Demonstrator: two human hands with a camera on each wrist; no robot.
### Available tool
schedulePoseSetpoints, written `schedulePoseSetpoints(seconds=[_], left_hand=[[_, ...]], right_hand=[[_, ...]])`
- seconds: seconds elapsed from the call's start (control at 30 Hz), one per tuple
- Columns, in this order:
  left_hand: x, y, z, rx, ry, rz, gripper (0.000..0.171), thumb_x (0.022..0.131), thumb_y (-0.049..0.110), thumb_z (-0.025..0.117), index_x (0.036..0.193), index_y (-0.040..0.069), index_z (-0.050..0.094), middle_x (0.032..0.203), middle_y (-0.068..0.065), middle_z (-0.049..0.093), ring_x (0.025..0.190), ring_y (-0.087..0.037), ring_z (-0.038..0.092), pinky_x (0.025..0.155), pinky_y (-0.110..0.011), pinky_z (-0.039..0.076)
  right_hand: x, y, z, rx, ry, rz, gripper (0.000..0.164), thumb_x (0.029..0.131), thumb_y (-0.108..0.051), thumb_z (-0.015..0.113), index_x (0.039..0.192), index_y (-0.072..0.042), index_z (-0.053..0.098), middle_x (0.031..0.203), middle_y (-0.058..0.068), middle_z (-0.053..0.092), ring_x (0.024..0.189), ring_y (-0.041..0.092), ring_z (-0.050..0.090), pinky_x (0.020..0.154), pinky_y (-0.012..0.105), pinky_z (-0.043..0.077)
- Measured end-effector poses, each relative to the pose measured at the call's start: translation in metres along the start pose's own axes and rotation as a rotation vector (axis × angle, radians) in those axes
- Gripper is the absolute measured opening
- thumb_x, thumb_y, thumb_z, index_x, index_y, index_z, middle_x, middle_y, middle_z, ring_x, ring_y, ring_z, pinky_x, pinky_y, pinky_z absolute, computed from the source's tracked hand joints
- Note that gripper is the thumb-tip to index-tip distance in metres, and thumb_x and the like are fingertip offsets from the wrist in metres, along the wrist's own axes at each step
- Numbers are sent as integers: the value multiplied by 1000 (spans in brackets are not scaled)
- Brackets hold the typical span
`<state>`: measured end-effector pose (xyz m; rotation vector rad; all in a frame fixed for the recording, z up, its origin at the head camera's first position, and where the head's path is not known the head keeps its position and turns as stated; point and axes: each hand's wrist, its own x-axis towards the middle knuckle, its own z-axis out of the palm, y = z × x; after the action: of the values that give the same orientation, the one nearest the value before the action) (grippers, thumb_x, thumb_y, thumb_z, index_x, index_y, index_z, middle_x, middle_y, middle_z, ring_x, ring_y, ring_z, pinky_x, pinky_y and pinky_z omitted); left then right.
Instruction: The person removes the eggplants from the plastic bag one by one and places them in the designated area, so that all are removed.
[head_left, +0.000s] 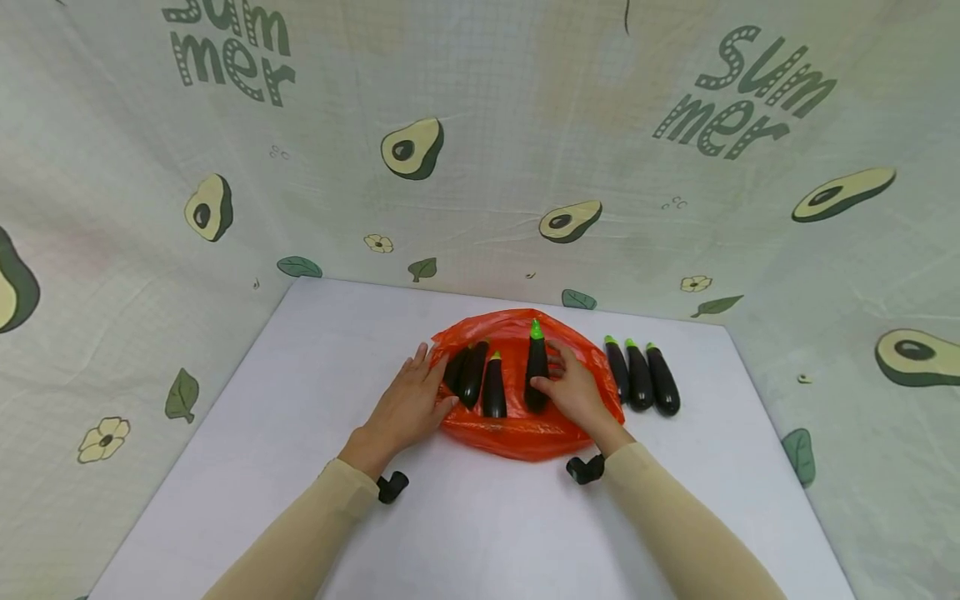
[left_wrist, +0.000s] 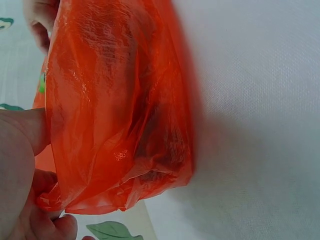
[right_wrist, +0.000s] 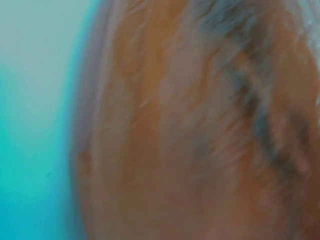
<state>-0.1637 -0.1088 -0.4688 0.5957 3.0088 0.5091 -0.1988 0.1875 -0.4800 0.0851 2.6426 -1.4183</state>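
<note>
Eggplant (head_left: 536,362), one: glossy near-black purple, slim, round-based, bright green cap. Located within the outline of the bag's mouth, cap pointing away from me; whether its base touches the bag floor, I cannot tell.

Right hand (head_left: 576,392): gripping that eggplant from the right, thumb near side, fingers far side.

Handling, my judgement: moderate weight, firm, a little slippery from the smooth skin, easily bruised. Best hold: round the middle of the body, not by the cap.

Left hand (head_left: 405,408): pinching the left rim of the crumpled red plastic bag (head_left: 517,437), thumb (left_wrist: 27,125) inside. Film judged light, limp, quick to tear; take it by the rim.

Bag contents: at least three more dark eggplants (head_left: 493,392), left of the held one.

Beyond the bag, right side: row of three green-capped dark eggplants (head_left: 640,382), side by side on the white desk (head_left: 480,533).

Views compared: the head view gives contents and row; the left wrist view alone gives the bag's translucent outer wall, dark shapes showing through, and plastic caught among my fingers (left_wrist: 45,222). Right wrist view: brown-orange blur, no grip detail legible.
</note>
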Motion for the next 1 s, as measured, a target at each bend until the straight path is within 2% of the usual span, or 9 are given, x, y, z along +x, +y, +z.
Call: schedulePoseSetpoints(seconds=[0.13,0.3,0.63,0.8,1.0], left_hand=[[0,1,0,1,2,-1,78,104,40,66,163,0,34,169,-25,32,164,-37,14,132,-53,18],[1,1,1,4,5,-5,77,104,40,66,163,0,35,170,-24,31,164,-37,14,132,-53,18],[1,2,1,6,12,1,78,104,39,67,163,0,35,169,-24,32,164,-38,15,132,-53,19],[1,2,2,8,11,-1,78,104,40,67,163,1,35,169,-23,32,164,-37,15,132,-53,19],[2,0,2,10,13,0,79,103,40,67,164,1,34,170,-23,32,164,-37,15,132,-53,20]], right_hand=[[-5,1,-3,-4,52,-53,76,99,-13,74,162,-20,32,153,21,54,136,41,60,110,56,53],[-9,2,-6,7,100,-78,74,99,-16,75,159,-23,34,150,21,56,131,41,63,106,56,56],[-12,4,-12,53,158,-81,74,98,-18,77,161,-27,39,147,18,61,127,40,67,107,54,55],[-15,5,-17,49,169,-104,76,99,-17,76,163,-31,38,147,19,62,125,40,69,103,53,57],[-16,6,-19,53,179,-136,74,99,-15,75,162,-29,39,148,20,61,127,41,68,101,53,57]])
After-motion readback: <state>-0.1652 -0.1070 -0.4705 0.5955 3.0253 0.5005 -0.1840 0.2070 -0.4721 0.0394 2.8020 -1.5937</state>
